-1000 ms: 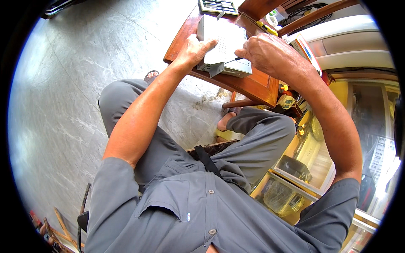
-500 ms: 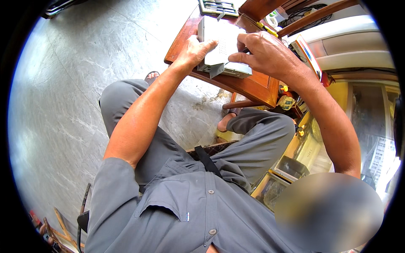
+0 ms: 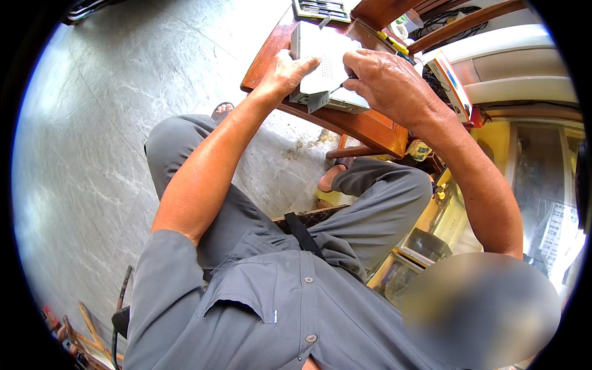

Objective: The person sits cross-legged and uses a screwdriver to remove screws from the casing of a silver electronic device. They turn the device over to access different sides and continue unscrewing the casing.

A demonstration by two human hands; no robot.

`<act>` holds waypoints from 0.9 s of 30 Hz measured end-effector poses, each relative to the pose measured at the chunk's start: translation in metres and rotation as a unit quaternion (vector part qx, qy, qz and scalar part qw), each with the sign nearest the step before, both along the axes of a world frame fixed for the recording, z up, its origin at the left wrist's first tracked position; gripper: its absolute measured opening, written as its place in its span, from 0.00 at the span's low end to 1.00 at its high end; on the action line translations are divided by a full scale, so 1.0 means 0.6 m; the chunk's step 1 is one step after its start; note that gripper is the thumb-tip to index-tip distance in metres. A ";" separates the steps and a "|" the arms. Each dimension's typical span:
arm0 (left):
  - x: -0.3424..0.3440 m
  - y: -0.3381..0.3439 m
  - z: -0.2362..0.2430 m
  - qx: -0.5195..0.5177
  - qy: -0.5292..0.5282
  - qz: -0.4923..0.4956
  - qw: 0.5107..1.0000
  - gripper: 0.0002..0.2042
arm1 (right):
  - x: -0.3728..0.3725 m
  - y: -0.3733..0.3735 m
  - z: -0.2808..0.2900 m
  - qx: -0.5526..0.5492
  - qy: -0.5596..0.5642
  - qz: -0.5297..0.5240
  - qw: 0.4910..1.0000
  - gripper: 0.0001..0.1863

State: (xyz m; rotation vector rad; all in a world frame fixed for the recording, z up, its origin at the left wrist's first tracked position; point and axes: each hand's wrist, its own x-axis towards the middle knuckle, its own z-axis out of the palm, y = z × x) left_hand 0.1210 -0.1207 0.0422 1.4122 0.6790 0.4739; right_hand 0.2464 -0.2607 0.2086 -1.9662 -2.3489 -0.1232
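A silver metal box point(image 3: 327, 61), like the casing of an electronic unit, rests on a reddish-brown wooden seat point(image 3: 265, 58). Small holes dot its bright top, and metal tabs stick out at its near and far edges. My left hand point(image 3: 287, 73) grips its left side, thumb laid across the top. Over the right side of the box is my right hand point(image 3: 385, 80), its fingers curled and pinched together. A thin dark shape shows by those fingertips, but I cannot make out what it is.
A case of small tools point(image 3: 319, 10) lies beyond the box. Yellow-handled tools point(image 3: 394, 44) lie to its right, near an upright orange-and-white carton point(image 3: 449, 83). Coiled black cable point(image 3: 453, 24) is at the far right. A glass-topped yellow cabinet point(image 3: 453, 216) stands at my right.
My right hand has shifted slightly to the right and turned, its fingers drawing in at the box's right side. The left hand keeps its hold, and the box has barely moved.
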 end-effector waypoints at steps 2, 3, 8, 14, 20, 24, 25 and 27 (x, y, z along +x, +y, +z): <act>-0.005 0.002 0.002 0.001 0.002 -0.001 1.000 0.38 | -0.012 0.003 0.013 -0.055 0.010 -0.059 0.997 0.17; -0.007 0.003 0.003 0.002 0.006 -0.002 1.000 0.38 | -0.018 0.006 0.022 -0.083 0.015 -0.088 0.992 0.17; -0.010 -0.004 0.009 0.007 -0.004 0.008 1.000 0.38 | -0.021 0.017 0.039 -0.206 -0.010 -0.199 0.958 0.20; -0.008 0.002 0.006 0.017 0.007 -0.003 1.000 0.38 | -0.009 -0.003 0.010 -0.085 -0.018 -0.101 0.991 0.19; -0.006 0.000 0.003 -0.001 -0.024 0.007 1.000 0.37 | -0.003 -0.001 0.014 -0.082 0.033 -0.087 0.992 0.18; -0.009 0.004 0.005 0.003 0.000 -0.004 1.000 0.35 | -0.021 0.016 0.034 -0.189 -0.007 -0.205 0.960 0.18; -0.007 0.005 0.002 0.002 -0.004 -0.005 1.000 0.34 | -0.019 0.013 0.032 -0.164 -0.005 -0.183 0.969 0.18; -0.005 0.007 -0.006 -0.001 -0.010 -0.004 1.000 0.33 | -0.010 0.003 0.019 -0.112 0.000 -0.136 0.984 0.18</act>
